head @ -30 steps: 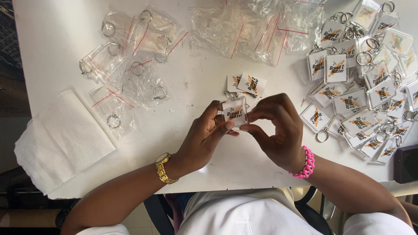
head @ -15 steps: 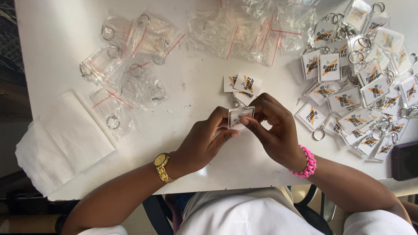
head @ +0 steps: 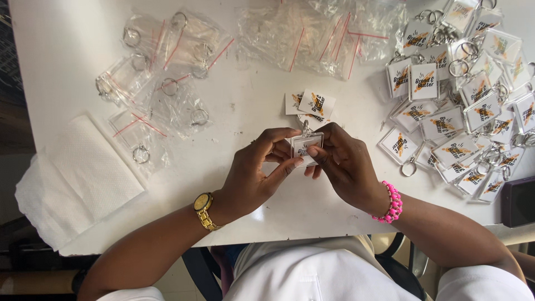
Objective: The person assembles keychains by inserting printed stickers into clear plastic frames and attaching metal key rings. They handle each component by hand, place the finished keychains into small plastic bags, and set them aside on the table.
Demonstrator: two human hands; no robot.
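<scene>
The left hand and the right hand meet above the front part of the white desk, both closed with the fingertips on one clear keychain case, which they hold a little above the surface. The grip is only at the edges, so I think the smooth plastic can slip out, or the halves can close crooked and pinch the paper inside. Just beyond the hands lie small printed cards; a sleeve or wrist can push them away. To the right, the pile of finished keychains lies near the desk edge and a careless elbow can knock some off. The empty plastic bags at the left are well apart.
</scene>
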